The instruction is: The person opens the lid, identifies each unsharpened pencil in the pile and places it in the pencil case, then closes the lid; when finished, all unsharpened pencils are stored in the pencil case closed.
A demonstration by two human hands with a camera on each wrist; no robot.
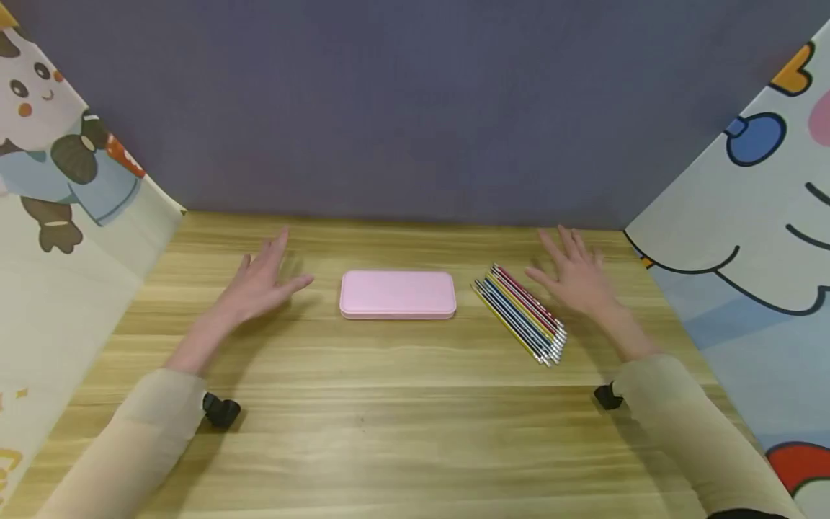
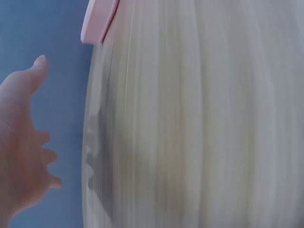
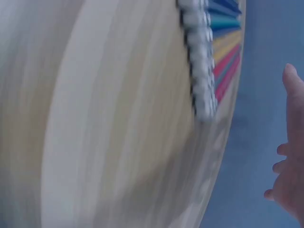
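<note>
A pink pencil case (image 1: 398, 294), lid closed, lies flat in the middle of the wooden table. To its right is a slanted bundle of pencils (image 1: 521, 316) in yellow, blue and red, side by side with their pale ends toward the front right. My left hand (image 1: 262, 282) is held over the table left of the case, fingers extended and holding nothing. Over the table just right of the pencils is my right hand (image 1: 573, 277), fingers spread, apart from them. In the right wrist view the pencils (image 3: 225, 52) look blurred.
A dark blue-grey panel (image 1: 402, 108) stands along the table's back edge. Cartoon-printed panels flank it, a left one (image 1: 58, 144) and a right one (image 1: 733, 216). The wooden tabletop (image 1: 415, 440) extends toward the front. Each wrist wears a black camera.
</note>
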